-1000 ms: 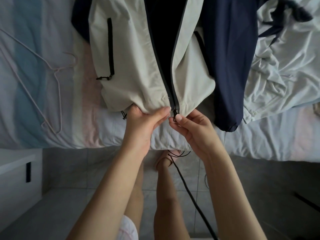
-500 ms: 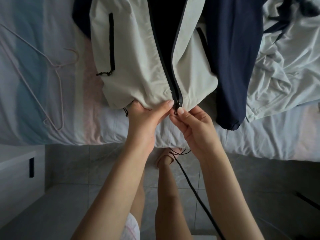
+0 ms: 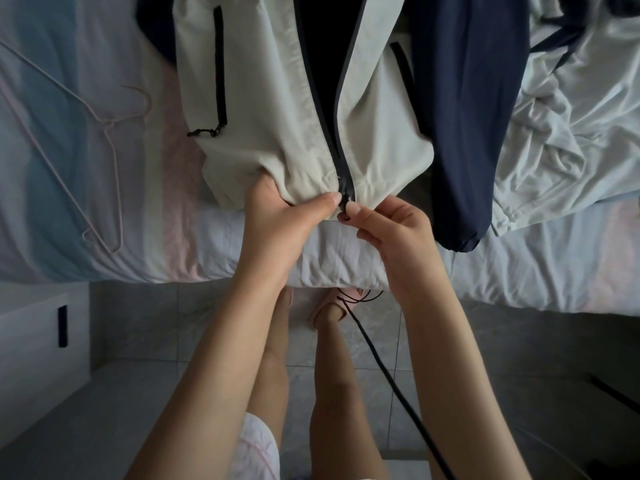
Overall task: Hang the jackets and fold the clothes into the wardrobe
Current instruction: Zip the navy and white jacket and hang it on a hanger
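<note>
Jacket (image 3: 270, 133) lies on the bed (image 3: 69, 168), its hem gripped by the left hand (image 3: 277, 223) and, just beside this hand, its zipper (image 3: 341, 178) foot pinched by the right hand (image 3: 394, 233), so I think both zipper ends need holding taut and aligned before pulling.

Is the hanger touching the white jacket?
Apart. The head view shows bare bedsheet between the hanger and the white jacket.

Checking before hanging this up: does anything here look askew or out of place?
Nothing damaged. The cream jacket is unzipped above the hem, held by the left hand and right hand; a pale garment lies crumpled on the bed.
</note>
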`<state>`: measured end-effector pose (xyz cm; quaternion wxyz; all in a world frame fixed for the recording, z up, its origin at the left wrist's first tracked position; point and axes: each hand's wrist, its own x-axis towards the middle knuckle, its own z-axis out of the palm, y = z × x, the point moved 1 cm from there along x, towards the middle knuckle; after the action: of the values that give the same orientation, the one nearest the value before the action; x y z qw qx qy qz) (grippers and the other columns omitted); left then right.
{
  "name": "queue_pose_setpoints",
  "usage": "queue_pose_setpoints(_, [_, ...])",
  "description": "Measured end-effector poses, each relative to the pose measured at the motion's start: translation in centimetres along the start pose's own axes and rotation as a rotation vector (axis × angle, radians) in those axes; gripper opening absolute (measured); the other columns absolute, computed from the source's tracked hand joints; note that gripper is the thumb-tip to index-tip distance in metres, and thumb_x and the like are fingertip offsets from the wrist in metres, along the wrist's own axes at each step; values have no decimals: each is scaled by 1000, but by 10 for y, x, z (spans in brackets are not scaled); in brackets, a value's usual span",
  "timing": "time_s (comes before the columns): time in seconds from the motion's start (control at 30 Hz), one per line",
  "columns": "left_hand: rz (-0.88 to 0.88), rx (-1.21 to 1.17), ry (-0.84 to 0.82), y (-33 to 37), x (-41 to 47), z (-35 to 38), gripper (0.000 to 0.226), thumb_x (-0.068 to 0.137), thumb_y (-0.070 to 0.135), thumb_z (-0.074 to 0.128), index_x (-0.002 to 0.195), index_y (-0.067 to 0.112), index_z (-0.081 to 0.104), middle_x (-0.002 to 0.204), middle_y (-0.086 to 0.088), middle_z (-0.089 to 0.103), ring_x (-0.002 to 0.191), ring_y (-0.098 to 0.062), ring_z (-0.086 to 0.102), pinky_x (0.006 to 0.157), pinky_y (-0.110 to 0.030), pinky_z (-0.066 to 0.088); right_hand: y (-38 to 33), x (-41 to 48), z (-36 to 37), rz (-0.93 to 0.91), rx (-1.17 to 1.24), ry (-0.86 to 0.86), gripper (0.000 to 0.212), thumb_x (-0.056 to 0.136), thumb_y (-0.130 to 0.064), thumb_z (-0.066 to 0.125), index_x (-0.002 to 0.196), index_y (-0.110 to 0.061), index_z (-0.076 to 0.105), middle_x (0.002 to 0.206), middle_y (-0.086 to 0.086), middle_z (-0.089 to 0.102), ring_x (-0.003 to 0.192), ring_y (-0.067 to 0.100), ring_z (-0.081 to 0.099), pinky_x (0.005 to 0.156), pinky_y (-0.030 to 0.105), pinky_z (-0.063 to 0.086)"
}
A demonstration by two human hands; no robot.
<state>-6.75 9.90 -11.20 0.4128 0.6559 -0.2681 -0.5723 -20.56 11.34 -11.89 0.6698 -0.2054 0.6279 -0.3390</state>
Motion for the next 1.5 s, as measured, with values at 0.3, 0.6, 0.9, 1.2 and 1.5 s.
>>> queue_pose_setpoints(0.3, [-105, -101, 44, 4, 1, 12, 19, 77, -4, 69, 92, 5, 61, 68, 1, 60, 52, -1, 53, 51, -15, 41, -1, 2, 0, -64, 90, 2, 8, 82, -5, 70, 90, -6, 71, 85, 8, 73, 84, 19, 65, 77, 29, 45])
queue_pose_setpoints(0.6, [-73, -133, 29, 8, 2, 14, 21, 80, -5, 67, 100, -1, 63, 78, -3, 66, 67, -7, 63, 59, -15, 46, -13, 2, -4, -59, -10, -31, 4, 83, -6, 68, 87, -5, 69, 73, 1, 72, 73, 9, 67, 70, 21, 46])
queue_pose_setpoints(0.9, [-70, -80, -4, 13, 0, 15, 16, 80, -6, 66, 96, -6, 64, 74, -7, 66, 62, -7, 64, 54, -14, 45, -10, 1, 5, -78, 136, 21, 4, 84, -2, 66, 83, -5, 68, 69, 1, 71, 68, 9, 66, 67, 19, 47])
queue_pose_setpoints(1.2, [-145, -78, 24, -1, -1, 2, 24, 79, -5, 68, 103, -3, 65, 87, -12, 71, 72, -10, 68, 57, -15, 47, 2, 4, 19, -45, 231, 63, 13, 79, -3, 69, 92, -1, 69, 87, 13, 71, 86, 23, 68, 87, 38, 54])
queue_pose_setpoints(1.5, [-215, -387, 68, -10, 0, 1, 18, 81, -3, 66, 99, 1, 62, 78, -1, 66, 65, -5, 61, 56, -16, 45, 7, 11, 38, 25, 310, 1, 8, 87, -11, 64, 80, -15, 65, 78, -2, 69, 78, 7, 66, 71, 18, 46])
